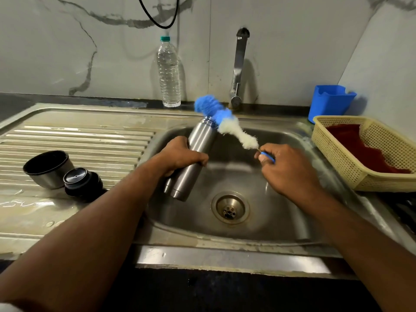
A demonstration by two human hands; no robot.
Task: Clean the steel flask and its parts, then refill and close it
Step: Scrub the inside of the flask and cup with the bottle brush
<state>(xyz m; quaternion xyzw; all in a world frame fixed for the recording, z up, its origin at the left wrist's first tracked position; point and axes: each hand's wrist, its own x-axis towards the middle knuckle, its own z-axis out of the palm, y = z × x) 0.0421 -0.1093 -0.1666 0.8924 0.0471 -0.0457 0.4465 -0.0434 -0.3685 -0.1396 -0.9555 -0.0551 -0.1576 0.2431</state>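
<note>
My left hand (180, 155) grips the open steel flask (193, 154) around its middle and holds it tilted over the sink basin (281, 212), mouth pointing away. My right hand (283, 164) pinches the blue handle of a bottle brush (225, 121) with blue and white bristles. The brush lies outside the flask, its bristles just beside the mouth. On the draining board (78, 136) to the left, the steel cup lid (48, 168) stands next to the dark stopper (82, 182).
A tap (238, 68) rises behind the basin, with no water running. A capped plastic water bottle (168, 73) stands at the wall. To the right sit a blue holder (329, 101) and a cream basket (360, 154) with a red cloth. The drain (230, 210) is open.
</note>
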